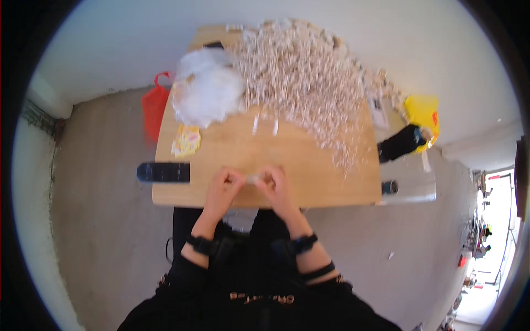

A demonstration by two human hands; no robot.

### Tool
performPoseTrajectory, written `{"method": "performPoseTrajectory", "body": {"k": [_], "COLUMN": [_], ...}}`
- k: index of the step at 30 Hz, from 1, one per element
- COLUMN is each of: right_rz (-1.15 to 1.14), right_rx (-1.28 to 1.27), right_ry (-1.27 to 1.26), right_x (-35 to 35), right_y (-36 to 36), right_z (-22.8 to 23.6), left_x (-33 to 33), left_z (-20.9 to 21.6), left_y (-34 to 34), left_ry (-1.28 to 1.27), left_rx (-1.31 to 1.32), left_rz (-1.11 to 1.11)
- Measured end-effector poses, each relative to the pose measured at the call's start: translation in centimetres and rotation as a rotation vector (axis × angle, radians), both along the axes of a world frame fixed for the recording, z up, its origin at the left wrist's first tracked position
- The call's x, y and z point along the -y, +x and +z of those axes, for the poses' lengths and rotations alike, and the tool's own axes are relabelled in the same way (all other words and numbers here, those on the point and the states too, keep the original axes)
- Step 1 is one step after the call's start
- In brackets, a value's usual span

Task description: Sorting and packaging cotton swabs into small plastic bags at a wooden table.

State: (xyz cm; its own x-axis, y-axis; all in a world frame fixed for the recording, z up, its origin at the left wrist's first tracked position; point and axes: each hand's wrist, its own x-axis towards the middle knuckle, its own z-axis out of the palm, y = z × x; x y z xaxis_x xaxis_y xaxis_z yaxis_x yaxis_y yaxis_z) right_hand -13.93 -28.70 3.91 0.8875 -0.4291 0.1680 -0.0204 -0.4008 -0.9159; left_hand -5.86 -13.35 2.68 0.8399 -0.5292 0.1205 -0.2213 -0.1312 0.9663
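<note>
1. The person's left hand point(225, 190) is over the near edge of the wooden table point(326, 185), its thumb and fingers pinched together on one end of a small pale piece point(253, 179).
2. The right hand point(277, 190) mirrors it, its thumb and fingertips closed on the piece's other end.
3. The small pale piece sits between the two sets of fingertips, near the table's near edge and roughly midway between its left and right sides. Blur hides its exact shape, and whether it touches the tabletop cannot be told.
4. Beyond the hands, two thin white strips, a left strip point(255, 124) and a right strip point(275, 127), lie apart from each other on the wood.
5. A broad heap of small pale pieces point(303, 71) covers the far middle and far right of the table, thinning toward the near right.
6. Translucent plastic bags point(210, 94) lie to the left of the heap, with yellow-and-white packets point(188, 140) on the near side of them.
7. A dark flat strip point(164, 172) juts past the table's left edge, nearer the person than the packets.
8. A red bag point(154, 107) is beside the table's far left; a yellow bag point(422, 113) is off to its right.
</note>
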Motion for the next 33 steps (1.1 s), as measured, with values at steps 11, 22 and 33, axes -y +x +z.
{"method": "performPoseTrajectory", "body": {"k": [11,22,33], "right_rz": [-0.065,-0.091,0.135], "right_rx": [-0.296,-0.109,-0.074], "right_ry": [0.765,0.452,0.437], "right_x": [-2.5,-3.7,-2.7], "right_y": [0.7,2.2,1.2], "right_z": [-2.5,-5.2,-2.5], "left_x": [1.9,2.8,0.2], "left_z": [-2.6,-4.5,-2.1], "left_y": [-2.4,-1.9,-0.7], "left_ry": [-0.210,-0.237,-0.045], "left_rx": [-0.449,-0.468,0.019], "left_rz": [0.179,0.351,0.231]}}
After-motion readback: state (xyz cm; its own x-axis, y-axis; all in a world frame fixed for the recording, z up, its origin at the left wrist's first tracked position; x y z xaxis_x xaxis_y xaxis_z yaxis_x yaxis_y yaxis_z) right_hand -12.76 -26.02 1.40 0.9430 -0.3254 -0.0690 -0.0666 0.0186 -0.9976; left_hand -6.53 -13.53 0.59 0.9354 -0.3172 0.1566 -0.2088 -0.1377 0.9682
